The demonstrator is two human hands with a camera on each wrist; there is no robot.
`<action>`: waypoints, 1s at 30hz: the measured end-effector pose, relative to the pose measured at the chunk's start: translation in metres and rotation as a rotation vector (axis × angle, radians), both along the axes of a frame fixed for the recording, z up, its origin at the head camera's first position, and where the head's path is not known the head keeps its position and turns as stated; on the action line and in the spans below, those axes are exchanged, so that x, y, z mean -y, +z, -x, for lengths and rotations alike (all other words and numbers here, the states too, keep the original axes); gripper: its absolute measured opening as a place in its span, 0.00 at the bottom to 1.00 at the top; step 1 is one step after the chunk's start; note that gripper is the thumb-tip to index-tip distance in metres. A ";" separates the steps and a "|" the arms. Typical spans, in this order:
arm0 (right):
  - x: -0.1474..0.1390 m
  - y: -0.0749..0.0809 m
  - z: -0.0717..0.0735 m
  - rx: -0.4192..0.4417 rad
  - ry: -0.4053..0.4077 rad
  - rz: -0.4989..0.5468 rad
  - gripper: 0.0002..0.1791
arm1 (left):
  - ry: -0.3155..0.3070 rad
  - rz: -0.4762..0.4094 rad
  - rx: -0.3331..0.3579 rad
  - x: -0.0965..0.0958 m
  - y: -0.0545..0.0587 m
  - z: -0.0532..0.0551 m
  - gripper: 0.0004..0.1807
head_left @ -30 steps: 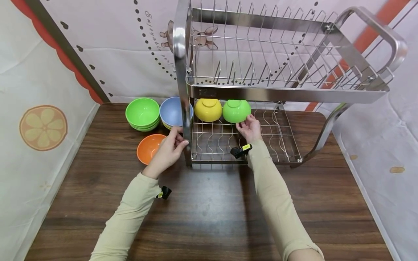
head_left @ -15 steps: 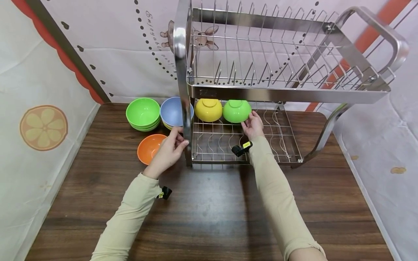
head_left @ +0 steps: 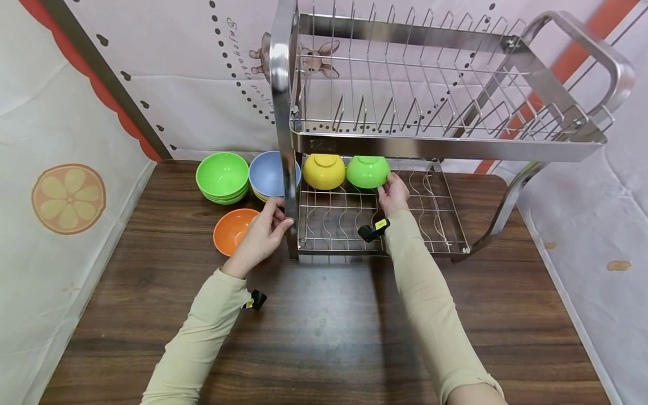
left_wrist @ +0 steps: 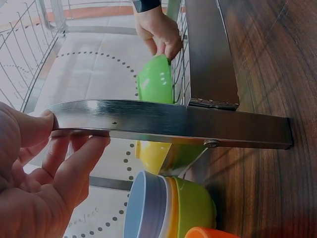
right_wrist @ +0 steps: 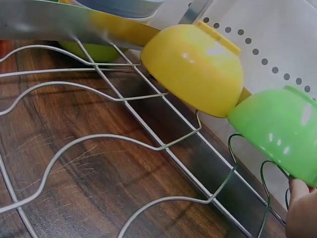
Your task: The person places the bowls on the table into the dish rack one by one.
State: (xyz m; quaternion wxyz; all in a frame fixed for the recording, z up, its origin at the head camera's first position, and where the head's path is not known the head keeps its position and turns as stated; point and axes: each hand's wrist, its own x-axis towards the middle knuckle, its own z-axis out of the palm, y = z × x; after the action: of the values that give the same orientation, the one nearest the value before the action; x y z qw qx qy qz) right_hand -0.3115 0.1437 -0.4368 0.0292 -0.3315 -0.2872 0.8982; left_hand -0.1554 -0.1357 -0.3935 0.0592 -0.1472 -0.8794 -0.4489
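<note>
On the lower tier of a metal dish rack [head_left: 435, 147], a green bowl [head_left: 368, 171] is upside down at the back. My right hand [head_left: 394, 195] holds its right-hand rim; in the right wrist view the hand [right_wrist: 303, 210] shows only in part, at the rim. Left of it sits an upside-down yellow bowl [head_left: 324, 171], close beside the green one. My left hand [head_left: 259, 236] pinches the rack's left front post [left_wrist: 148, 119] between thumb and fingers.
Left of the rack, a stack of green bowls [head_left: 223, 174] and a stack topped by a blue bowl [head_left: 267, 173] stand upright on the wooden table [head_left: 324, 326]. An orange bowl [head_left: 232, 232] is in front of them. The upper tier [head_left: 385, 90] overhangs the lower one.
My right hand has slid rightward, from under the green bowl's front rim to its right edge. The bowl's front edge is slightly higher. My left hand stays on the post.
</note>
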 end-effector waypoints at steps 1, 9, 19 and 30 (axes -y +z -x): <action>-0.002 -0.008 0.007 -0.004 -0.013 0.008 0.26 | 0.000 -0.001 0.003 0.000 0.000 0.000 0.16; -0.048 -0.164 0.118 -0.136 -0.059 -0.009 0.37 | -0.001 -0.008 -0.001 -0.001 -0.001 0.000 0.16; -0.038 -0.126 0.094 0.002 -0.053 -0.212 0.31 | -0.002 -0.005 -0.009 0.000 0.000 0.000 0.16; -0.032 -0.094 0.070 0.125 0.068 -0.446 0.24 | 0.000 -0.007 -0.003 0.000 -0.001 0.000 0.16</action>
State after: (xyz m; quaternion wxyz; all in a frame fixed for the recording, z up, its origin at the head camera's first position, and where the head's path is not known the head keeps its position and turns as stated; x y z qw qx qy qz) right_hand -0.3811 0.1752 -0.5311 0.0534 -0.3620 -0.4907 0.7908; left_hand -0.1558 -0.1361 -0.3941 0.0611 -0.1479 -0.8778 -0.4516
